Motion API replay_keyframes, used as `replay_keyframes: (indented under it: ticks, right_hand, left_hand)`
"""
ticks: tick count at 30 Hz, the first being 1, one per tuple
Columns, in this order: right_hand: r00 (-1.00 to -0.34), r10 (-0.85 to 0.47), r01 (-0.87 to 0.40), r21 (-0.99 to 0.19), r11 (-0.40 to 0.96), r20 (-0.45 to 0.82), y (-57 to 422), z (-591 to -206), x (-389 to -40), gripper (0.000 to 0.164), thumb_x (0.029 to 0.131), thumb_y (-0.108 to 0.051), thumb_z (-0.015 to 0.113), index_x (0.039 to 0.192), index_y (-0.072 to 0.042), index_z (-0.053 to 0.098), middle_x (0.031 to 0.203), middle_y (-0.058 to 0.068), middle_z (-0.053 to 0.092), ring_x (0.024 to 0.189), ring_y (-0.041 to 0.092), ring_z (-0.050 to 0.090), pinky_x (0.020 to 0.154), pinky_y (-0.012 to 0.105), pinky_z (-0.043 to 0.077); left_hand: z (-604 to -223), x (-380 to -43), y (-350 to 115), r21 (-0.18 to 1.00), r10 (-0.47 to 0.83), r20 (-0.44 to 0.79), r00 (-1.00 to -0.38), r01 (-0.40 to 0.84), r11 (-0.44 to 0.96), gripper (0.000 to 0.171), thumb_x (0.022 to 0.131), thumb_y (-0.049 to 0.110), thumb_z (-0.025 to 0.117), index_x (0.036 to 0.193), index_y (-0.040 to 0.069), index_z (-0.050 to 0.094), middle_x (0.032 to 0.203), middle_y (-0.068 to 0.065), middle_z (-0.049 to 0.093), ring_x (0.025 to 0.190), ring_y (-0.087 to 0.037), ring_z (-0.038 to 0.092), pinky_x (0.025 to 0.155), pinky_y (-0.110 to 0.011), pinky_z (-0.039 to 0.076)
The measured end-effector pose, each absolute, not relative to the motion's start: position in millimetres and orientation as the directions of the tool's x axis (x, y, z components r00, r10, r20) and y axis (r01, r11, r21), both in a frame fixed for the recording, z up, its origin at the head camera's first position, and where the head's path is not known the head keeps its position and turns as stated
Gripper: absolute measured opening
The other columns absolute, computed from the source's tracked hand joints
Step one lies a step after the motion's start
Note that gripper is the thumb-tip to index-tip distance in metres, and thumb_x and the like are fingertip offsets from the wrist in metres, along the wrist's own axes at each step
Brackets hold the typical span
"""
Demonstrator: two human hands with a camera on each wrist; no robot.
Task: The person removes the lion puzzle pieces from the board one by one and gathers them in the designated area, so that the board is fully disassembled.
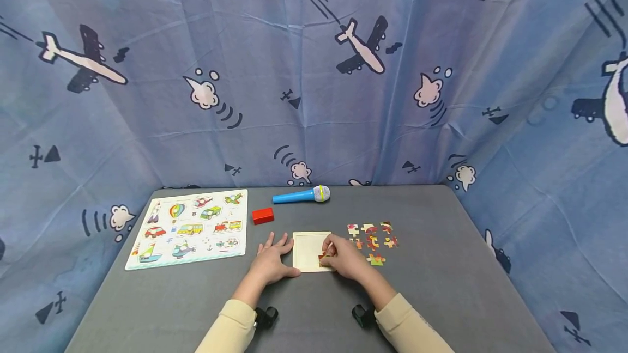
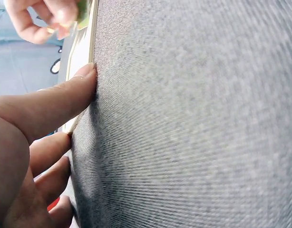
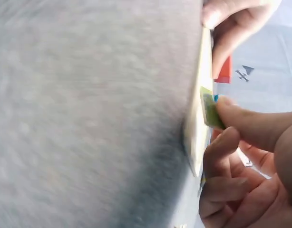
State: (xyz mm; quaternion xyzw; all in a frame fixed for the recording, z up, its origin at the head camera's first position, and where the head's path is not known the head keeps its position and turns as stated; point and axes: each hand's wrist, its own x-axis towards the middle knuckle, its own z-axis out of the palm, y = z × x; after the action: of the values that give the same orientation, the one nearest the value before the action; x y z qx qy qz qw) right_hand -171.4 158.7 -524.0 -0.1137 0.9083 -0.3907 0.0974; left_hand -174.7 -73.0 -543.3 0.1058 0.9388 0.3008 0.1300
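Note:
A pale wooden puzzle tray (image 1: pixel 306 247) lies on the table between the two hands. My left hand (image 1: pixel 270 263) rests at its left side with fingers spread. In the left wrist view the left thumb (image 2: pixel 74 90) presses the tray's near edge, with the index fingertip at the corner. Over the tray's lower right part, my right hand (image 1: pixel 345 259) pinches a jigsaw piece (image 1: pixel 324 260) between thumb and fingers. The right wrist view shows this piece's green side (image 3: pixel 211 111) tilted close over the tray. Several loose jigsaw pieces (image 1: pixel 373 241) lie to the right of that hand.
A picture board (image 1: pixel 191 229) with printed vehicles lies at the left. Behind the tray are a red block (image 1: pixel 263 215) and a blue toy microphone (image 1: pixel 296 196). A patterned curtain (image 1: pixel 304 70) hangs round the grey table (image 1: pixel 441 298).

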Motion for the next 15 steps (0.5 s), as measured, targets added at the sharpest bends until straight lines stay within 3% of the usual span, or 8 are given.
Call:
replay_keyframes:
  ticks: [4,9,15]
  right_hand:
    - [-0.961,-0.261,-0.083,-0.806,0.586,-0.09,170,-517,-168,0.019,0.087,-0.02,0.08,0.096,-0.011,0.065,0.071,0.005,0.065,0.057,0.013,0.053,0.051,0.026,0.043]
    - [-0.981,-0.164,-0.008,-0.828,0.561,-0.101,196,-513,-160,0.025,0.083,-0.03,0.084,0.095,-0.014,0.069,0.071,0.001,0.067,0.062,0.014,0.057,0.053,0.026,0.045]
    - [-0.993,-0.117,-0.044,-0.811,0.583,-0.031,240,-509,-151,0.025,0.084,-0.03,0.083,0.099,-0.011,0.074,0.081,-0.002,0.072,0.071,0.014,0.065,0.059,0.026,0.05]
  left_hand:
    - [-543,-174,-72,0.591,0.277,-0.181,-0.944,0.12,0.797,0.085,0.074,0.037,0.089,0.148,0.013,0.054,0.161,-0.009,0.039,0.155,-0.041,0.014,0.123,-0.063,0.014]
    - [-544,-173,-72,0.6,0.278,-0.175,-0.945,0.122,0.79,0.086,0.074,0.037,0.09,0.147,0.012,0.054,0.161,-0.009,0.039,0.155,-0.041,0.014,0.123,-0.063,0.013]
    - [-543,-174,-72,0.598,0.273,-0.184,-0.944,0.113,0.793,0.086,0.074,0.038,0.089,0.149,0.014,0.052,0.162,-0.008,0.037,0.156,-0.04,0.013,0.123,-0.062,0.012]
